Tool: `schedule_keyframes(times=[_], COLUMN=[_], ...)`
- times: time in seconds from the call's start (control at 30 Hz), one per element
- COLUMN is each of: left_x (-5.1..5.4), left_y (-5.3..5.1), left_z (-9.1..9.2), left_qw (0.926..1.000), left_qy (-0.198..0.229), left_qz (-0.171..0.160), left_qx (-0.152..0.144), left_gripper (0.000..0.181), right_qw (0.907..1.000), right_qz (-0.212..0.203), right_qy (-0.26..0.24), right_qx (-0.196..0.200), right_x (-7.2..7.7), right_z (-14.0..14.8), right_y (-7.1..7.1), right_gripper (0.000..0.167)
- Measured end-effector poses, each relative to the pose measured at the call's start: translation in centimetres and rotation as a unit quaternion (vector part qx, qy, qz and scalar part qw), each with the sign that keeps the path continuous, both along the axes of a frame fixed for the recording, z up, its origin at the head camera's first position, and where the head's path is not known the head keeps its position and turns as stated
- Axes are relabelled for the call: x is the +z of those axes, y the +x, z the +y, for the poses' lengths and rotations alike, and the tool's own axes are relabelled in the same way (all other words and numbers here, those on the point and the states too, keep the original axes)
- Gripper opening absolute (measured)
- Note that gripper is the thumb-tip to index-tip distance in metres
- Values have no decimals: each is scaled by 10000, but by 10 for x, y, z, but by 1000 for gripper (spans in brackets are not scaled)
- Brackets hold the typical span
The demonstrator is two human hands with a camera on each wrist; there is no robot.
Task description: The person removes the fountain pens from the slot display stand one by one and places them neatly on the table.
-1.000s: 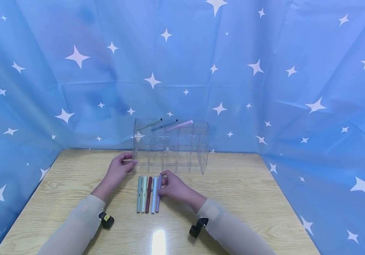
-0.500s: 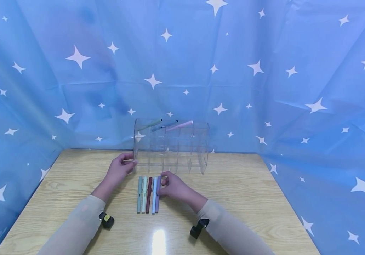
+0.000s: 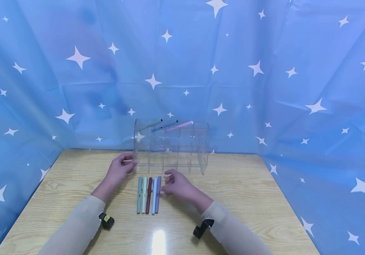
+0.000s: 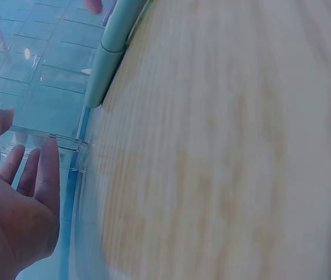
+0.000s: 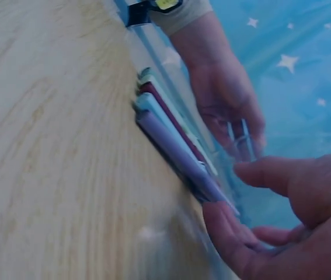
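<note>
A clear acrylic rack (image 3: 171, 164) stands at the back of the table. My left hand (image 3: 119, 169) holds its left side wall between thumb and fingers; in the left wrist view that hand (image 4: 22, 186) pinches the clear edge. Several pens lie side by side before the rack: teal (image 3: 139, 194), pale green (image 3: 144, 194), dark red (image 3: 148, 195), light blue (image 3: 154, 196) and purple (image 3: 158, 194). Just right of the purple pen, my right hand (image 3: 180, 187) has its fingers apart and grips nothing. The right wrist view shows its fingertips (image 5: 215, 216) close by the purple pen (image 5: 177, 151).
Across the rack's top tier lean a green pen (image 3: 152, 124), a blue pen (image 3: 166, 125) and a pink pen (image 3: 180, 125). Behind the wooden table (image 3: 239, 198) hangs a blue curtain (image 3: 182, 71) with white stars.
My right hand has let go of the purple pen and moved slightly right. The purple pen now lies closer alongside the light blue one. My left hand stays on the rack.
</note>
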State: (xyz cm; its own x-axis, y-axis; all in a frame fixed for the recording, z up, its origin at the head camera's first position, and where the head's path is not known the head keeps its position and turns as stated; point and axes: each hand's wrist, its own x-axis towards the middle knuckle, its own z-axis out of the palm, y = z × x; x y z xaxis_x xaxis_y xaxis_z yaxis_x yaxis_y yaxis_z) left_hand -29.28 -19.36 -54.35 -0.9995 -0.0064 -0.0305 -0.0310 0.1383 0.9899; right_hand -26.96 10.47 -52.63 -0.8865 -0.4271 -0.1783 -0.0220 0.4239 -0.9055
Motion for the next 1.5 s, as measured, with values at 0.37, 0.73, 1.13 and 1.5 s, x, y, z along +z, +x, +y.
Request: schedule_keyframes(times=[0.37,0.73,1.13,1.5], left_x=[-1,0,0,-1], left_y=[0,2,0,0], left_z=[0,1,0,0], left_qw=[10000,9999,9999,9999], left_qy=[-15,137,95,21], left_qz=[77,43,66,114], left_qx=[24,-12,-45,-12], left_gripper=[52,53,53,49], right_qw=[9870,9472,9115,9253], right_qz=[816,1675,1842,1564], right_qy=[-821,-1744,-2749,-2720], right_qx=[-1112,-2105,-2440,-2128], right_x=[28,74,95,99], right_z=[18,27,9,-4], right_y=[-18,-56,-90,-103], right_gripper=[57,63,63,45])
